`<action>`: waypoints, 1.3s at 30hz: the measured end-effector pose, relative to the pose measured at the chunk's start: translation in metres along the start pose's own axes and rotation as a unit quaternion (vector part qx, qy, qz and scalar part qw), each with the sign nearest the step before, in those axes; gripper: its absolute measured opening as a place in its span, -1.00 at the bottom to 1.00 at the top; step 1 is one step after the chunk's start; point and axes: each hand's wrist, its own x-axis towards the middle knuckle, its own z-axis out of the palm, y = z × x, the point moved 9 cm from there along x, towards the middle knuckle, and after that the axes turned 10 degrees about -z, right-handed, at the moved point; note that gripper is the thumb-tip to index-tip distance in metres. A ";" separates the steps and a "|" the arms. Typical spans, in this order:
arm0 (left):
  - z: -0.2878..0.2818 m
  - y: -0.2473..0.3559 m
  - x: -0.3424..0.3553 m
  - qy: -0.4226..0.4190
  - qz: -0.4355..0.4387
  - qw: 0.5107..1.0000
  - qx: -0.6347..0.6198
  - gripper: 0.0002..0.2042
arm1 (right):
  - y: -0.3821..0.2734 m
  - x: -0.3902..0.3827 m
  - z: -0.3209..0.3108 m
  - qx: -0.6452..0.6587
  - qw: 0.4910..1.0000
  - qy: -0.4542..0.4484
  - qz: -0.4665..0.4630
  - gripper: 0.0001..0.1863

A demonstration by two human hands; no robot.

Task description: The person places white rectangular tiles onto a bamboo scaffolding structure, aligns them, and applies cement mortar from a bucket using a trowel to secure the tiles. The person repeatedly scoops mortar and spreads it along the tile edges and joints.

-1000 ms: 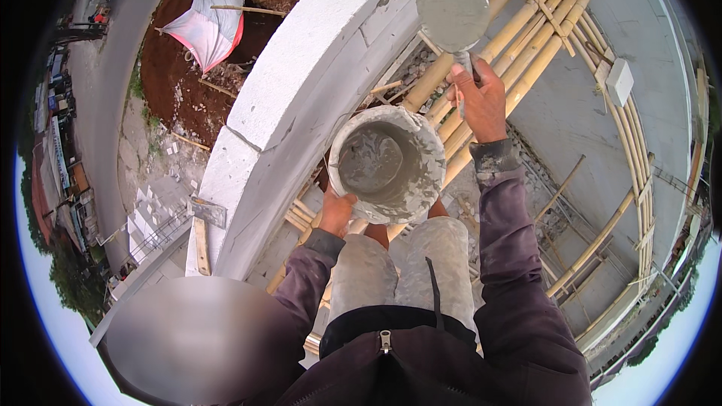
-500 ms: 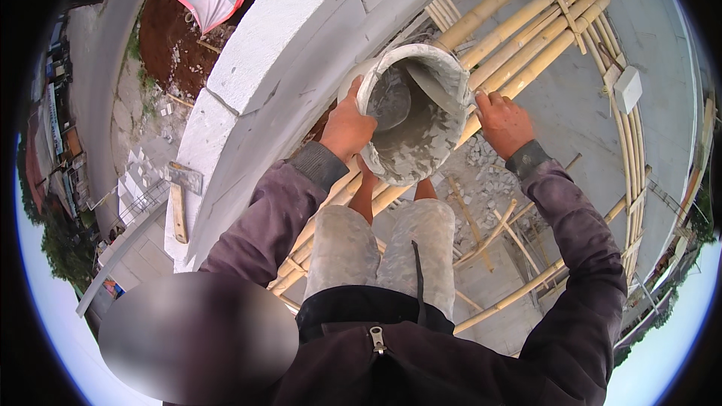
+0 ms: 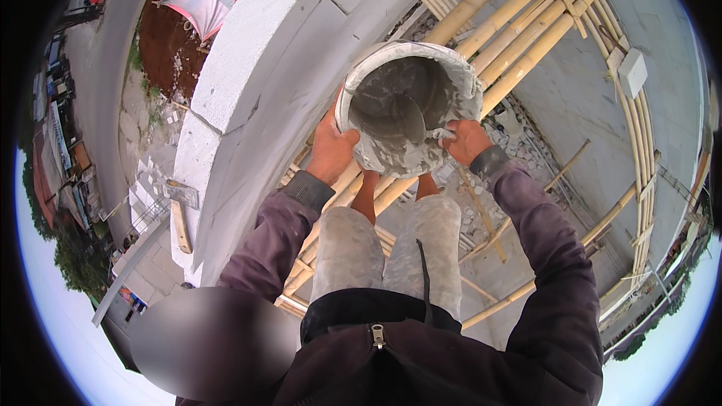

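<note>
A round bucket point(image 3: 361, 68), its rim and walls caked with grey mortar, is tilted toward me above the bamboo poles. Wet mortar point(image 3: 376, 94) lies inside it. My left hand point(image 3: 331, 149) grips the bucket's left side, thumb toward the rim and fingers partly hidden behind it. At the near right rim my right hand point(image 3: 466, 140) is closed around the end of a mortar-smeared trowel point(image 3: 408, 120). The rounded blade of that trowel reaches into the bucket; its handle is mostly hidden by my fingers.
Bamboo scaffold poles point(image 3: 519, 37) run under and beyond the bucket, above rubble below. To the left rises a pale block wall point(image 3: 248, 68), with a wooden-handled, flat-bladed tool point(image 3: 180, 218) on its top. A white block point(image 3: 632, 73) rests by the right-hand poles.
My right hand has moved left and nearer me, onto the trowel end. The bucket has turned, its mouth shifting slightly, and the blade inside now points differently. My left hand has slid lower.
</note>
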 end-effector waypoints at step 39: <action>-0.024 -0.130 -0.030 0.051 -0.158 0.962 -0.218 -0.51 | -0.143 0.086 -0.043 0.515 0.796 0.314 0.049 -0.82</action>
